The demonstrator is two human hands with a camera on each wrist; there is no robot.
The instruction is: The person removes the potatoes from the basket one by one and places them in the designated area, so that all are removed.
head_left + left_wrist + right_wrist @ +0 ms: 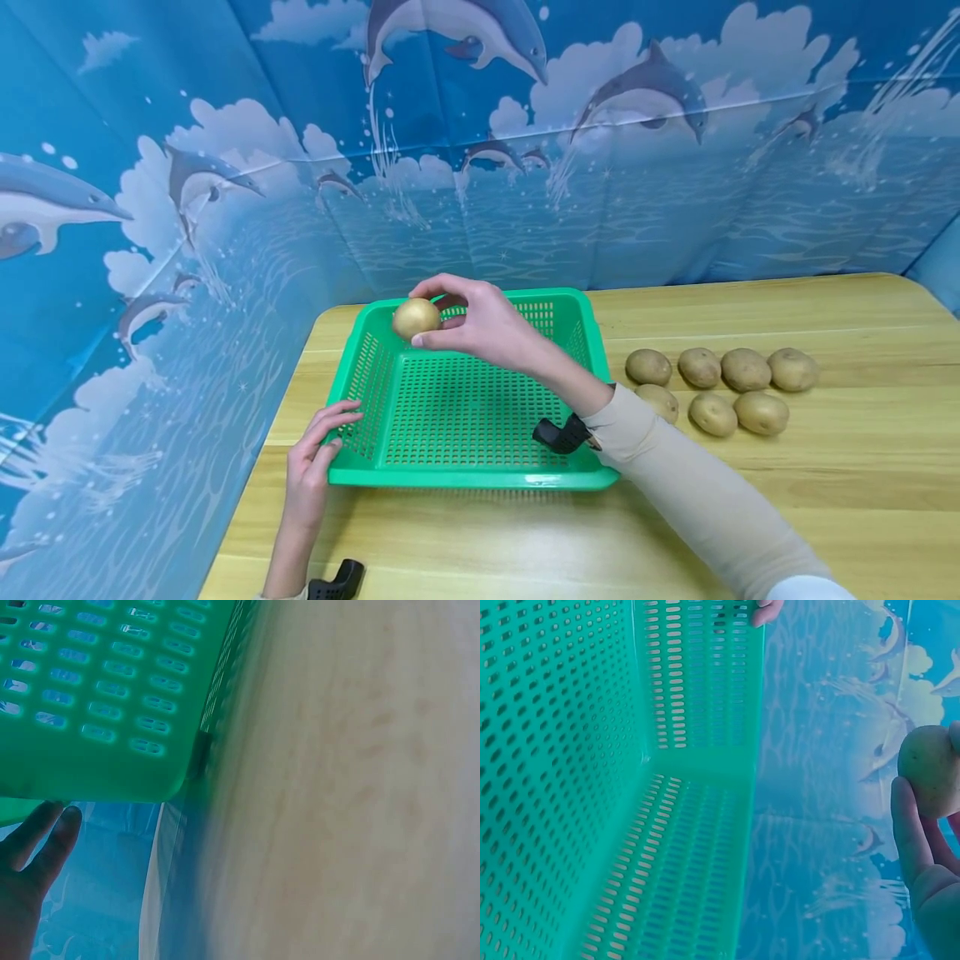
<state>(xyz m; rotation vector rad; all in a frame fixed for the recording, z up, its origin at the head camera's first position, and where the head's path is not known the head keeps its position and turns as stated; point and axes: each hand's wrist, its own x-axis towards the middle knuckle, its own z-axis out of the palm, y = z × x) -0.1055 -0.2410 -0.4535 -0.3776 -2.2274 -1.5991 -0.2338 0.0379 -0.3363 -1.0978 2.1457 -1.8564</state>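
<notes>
My right hand (pixel 476 321) pinches a pale, round potato (pixel 416 319) between thumb and fingers, above the far left part of a green plastic basket (pixel 468 477). In the right wrist view, the potato (pixel 930 771) shows at the right edge, held at the fingertips, with the slotted basket walls to its left. My left hand (pixel 313 454) holds the basket's left rim near its front corner, fingers lapping over the edge and thumb close to the corner. The left wrist view catches two of its fingertips (pixel 69 817) right at the rim. Inside, the mesh floor of the basket is bare.
Several potatoes (pixel 746 369) lie in two rows on the wooden table (pixel 862 500), right of the basket. The right forearm passes over the basket's right rim. A blue dolphin-print curtain (pixel 525 208) hangs behind the table and along its left side.
</notes>
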